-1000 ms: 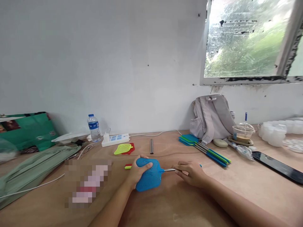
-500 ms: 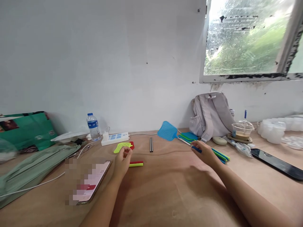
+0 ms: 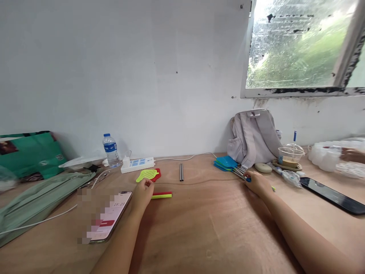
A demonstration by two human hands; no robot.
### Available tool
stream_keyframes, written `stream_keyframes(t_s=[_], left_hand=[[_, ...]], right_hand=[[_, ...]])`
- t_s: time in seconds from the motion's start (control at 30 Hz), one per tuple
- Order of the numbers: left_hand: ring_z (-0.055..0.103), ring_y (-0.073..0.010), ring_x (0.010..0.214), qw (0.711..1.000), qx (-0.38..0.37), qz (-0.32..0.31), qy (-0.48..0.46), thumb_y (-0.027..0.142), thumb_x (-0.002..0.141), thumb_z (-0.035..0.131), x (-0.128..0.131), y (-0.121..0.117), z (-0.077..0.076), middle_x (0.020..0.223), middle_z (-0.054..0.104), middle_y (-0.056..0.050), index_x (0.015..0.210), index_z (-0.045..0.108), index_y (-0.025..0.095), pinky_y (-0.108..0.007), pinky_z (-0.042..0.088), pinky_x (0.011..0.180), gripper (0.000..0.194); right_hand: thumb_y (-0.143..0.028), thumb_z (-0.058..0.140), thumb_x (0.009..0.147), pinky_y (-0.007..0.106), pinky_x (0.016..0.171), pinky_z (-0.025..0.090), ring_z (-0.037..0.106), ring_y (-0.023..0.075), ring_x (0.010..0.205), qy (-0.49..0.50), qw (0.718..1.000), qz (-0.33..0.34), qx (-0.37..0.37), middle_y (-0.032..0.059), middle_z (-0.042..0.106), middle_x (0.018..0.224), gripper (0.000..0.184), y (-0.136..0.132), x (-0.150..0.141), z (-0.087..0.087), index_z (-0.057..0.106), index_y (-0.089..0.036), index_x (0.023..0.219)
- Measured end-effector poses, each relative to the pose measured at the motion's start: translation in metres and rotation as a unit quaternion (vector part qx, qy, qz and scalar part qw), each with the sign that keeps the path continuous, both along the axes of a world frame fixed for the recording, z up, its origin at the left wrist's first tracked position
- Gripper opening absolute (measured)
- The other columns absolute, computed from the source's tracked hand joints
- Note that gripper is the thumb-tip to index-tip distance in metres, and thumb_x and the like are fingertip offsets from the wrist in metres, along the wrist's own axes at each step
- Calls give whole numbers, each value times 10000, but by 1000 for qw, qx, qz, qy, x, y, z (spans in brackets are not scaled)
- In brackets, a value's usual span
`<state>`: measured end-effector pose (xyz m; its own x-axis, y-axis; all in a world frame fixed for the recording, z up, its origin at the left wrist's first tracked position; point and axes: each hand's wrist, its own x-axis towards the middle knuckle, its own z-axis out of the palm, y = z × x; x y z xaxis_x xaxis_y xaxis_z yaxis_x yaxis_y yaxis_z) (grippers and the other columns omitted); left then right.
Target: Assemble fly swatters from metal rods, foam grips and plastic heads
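My right hand (image 3: pixel 258 184) is closed around the blue grip of a fly swatter, at a pile of fly swatters on the right. Blue mesh swatter heads (image 3: pixel 225 163) lie stacked there, their thin metal rods running under my fingers. My left hand (image 3: pixel 144 190) rests with curled fingers at the near edge of a yellow-green swatter head (image 3: pixel 148 174); whether it pinches anything is hidden. A red swatter head (image 3: pixel 157 174) lies partly beneath the yellow one. Just right of my left hand lie a yellow and a red handle tube (image 3: pixel 162 195). Metal rods (image 3: pixel 181 172) lie between my hands.
A phone (image 3: pixel 111 219) lies beside my left forearm. Behind stand a power strip (image 3: pixel 137 165), a water bottle (image 3: pixel 110 150) and a grey backpack (image 3: pixel 253 139). To the right are a drink cup (image 3: pixel 290 156), a black device (image 3: pixel 332 195) and another person's hand (image 3: pixel 353 155) by white containers.
My right hand has moved right and lowered the blue fly swatter from mid-air onto the pile. My left hand has shifted slightly left. Another person's hand has appeared at the far right.
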<state>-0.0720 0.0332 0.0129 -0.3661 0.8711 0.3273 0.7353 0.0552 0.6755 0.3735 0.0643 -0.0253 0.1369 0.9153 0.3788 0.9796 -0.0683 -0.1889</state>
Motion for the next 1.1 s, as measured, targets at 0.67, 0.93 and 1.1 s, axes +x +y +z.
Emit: stream_keyframes(t_s=[0.67,0.93,1.1], left_hand=[[582,-224,725,999,-47,9,-21,251,660,456,-12,8,-6,728,634,-40,636,526,209,-268,386,588,86],[587,-215,737,998,-57,17,-11,249,670,450,-18,10,-9,737,638,-29,641,535,210,-261,389,588,98],[581,-208,714,998,-58,5,9,247,675,454,-16,11,-11,712,629,-22,624,526,212,-259,383,577,94]], right_hand=[[-285,358,823,439,850,372,451,291,1103,-81,996,8,-35,58,458,1291,413,9,-9,-11,508,-260,1207],[-330,288,860,463,887,325,428,312,1130,-109,992,-10,-65,52,365,1366,446,11,-22,-15,409,-282,1286],[-444,270,857,497,928,259,285,350,1239,-97,992,-29,-79,58,294,1405,469,12,-27,-23,380,-322,1296]])
